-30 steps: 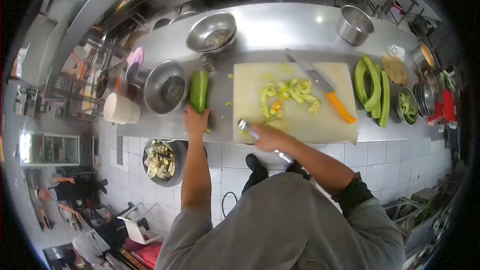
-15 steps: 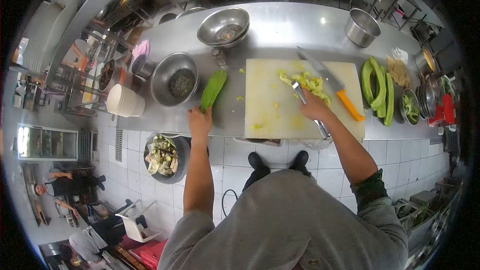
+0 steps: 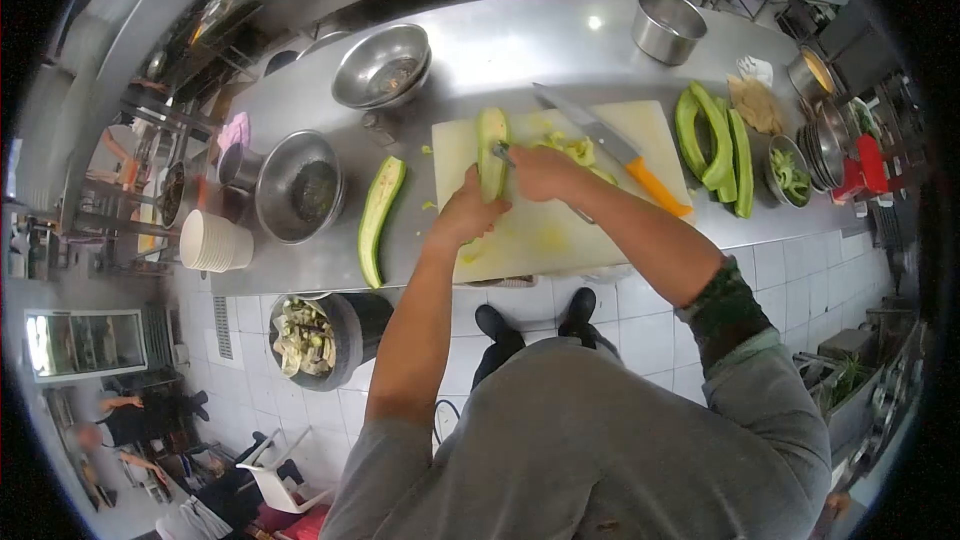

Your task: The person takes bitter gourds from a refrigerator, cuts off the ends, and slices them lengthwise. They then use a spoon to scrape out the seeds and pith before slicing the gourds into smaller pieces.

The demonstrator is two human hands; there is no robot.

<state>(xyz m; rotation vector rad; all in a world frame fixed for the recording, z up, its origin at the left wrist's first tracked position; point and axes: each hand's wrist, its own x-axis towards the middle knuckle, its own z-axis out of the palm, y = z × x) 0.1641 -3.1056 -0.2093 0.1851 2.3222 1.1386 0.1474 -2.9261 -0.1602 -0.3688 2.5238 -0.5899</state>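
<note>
My left hand [image 3: 467, 210] grips the near end of a halved long green gourd [image 3: 492, 135] over the left part of the white cutting board [image 3: 620, 230]. Its pale cut face is turned up. In my closed right hand [image 3: 545, 173] is a slim shiny metal hand tool [image 3: 501, 152], its tip against the cut face; the fist hides most of it. Scraped yellow-green pulp [image 3: 572, 148] lies beside that hand. A knife with an orange handle [image 3: 656, 187] rests across the board's right side. Another gourd half [image 3: 381, 215], cut face showing, lies left of the board.
Metal bowls [image 3: 300, 187] stand on the left, beside stacked white tubs [image 3: 215, 240]. Several green gourd pieces [image 3: 716, 145] lie right of the board, near a bowl of green slices [image 3: 787, 178]. A steel pot [image 3: 668, 28] stands behind. A bin of scraps [image 3: 307, 340] is below the table edge.
My left hand has moved right from the table onto the board and now holds a gourd half there. My right hand has brought the metal tool left onto it. The view has shifted.
</note>
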